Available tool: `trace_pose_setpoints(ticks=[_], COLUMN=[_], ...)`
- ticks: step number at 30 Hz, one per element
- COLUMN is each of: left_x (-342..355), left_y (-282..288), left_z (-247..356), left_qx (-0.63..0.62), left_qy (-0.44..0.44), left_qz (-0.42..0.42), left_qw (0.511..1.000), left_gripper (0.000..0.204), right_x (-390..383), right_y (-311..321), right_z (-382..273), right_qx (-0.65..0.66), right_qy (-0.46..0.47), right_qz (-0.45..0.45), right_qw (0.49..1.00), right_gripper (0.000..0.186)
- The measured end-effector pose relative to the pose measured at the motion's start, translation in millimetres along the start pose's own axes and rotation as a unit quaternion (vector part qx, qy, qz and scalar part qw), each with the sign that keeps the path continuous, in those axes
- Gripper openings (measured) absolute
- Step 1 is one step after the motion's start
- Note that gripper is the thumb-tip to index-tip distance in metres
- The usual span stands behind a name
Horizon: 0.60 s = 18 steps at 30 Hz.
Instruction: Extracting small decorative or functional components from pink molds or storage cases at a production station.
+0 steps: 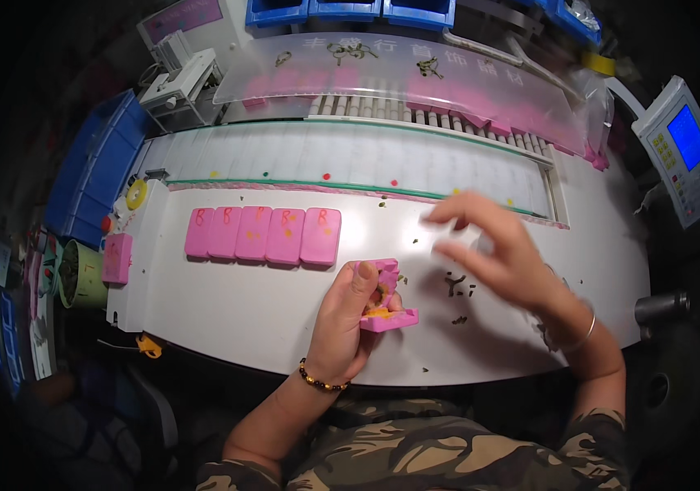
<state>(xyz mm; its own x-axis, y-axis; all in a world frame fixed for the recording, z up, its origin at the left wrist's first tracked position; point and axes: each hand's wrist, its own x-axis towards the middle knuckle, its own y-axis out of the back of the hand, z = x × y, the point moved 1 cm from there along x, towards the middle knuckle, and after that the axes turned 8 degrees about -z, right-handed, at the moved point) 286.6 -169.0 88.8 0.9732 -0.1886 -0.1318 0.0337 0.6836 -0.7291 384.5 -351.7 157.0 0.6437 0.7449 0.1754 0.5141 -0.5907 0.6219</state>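
Observation:
My left hand (pixel 340 311) grips a pink rubber mold (pixel 389 319) whose halves are spread apart, with orange patches on the inner faces. The thumb presses on the upper half, and the fingers wrap behind it. My right hand (pixel 504 254) is raised over the table to the right of the mold, slightly blurred, thumb and fingers apart with nothing visible between them. Beneath it lie small dark green pieces (pixel 453 285), some branched, with more bits (pixel 459 320) closer to me. A row of closed pink molds (pixel 284 236) with red marks sits to the left of my left hand.
Behind the white table (pixel 202 303) runs a pale slatted track (pixel 284 159), then rollers under a clear plastic sheet (pixel 399 74). A control panel (pixel 684 147) stands at right. At left are a blue bin (pixel 92 172), another pink block (pixel 117 259) and a green bucket (pixel 81 274).

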Motion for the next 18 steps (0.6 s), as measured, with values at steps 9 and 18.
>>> trace_pose_setpoints(ticks=[9,18], left_x=[10.0,16.1], left_y=[-10.9,-9.9], left_z=[-2.1,-8.0], left_qx=[-0.094,-0.187], left_qy=[0.096,0.136], left_qz=[-0.007,-0.046], left_qw=[0.991,0.972], left_gripper=[0.044,0.043], right_x=[-53.2,-61.7], right_y=[-77.8,-73.6], right_z=[-38.2,-40.1], right_qx=[-0.034,0.014], right_qy=[0.151,0.129], right_qz=[0.023,0.04], right_qw=[0.988,0.991], right_gripper=[0.024,0.023])
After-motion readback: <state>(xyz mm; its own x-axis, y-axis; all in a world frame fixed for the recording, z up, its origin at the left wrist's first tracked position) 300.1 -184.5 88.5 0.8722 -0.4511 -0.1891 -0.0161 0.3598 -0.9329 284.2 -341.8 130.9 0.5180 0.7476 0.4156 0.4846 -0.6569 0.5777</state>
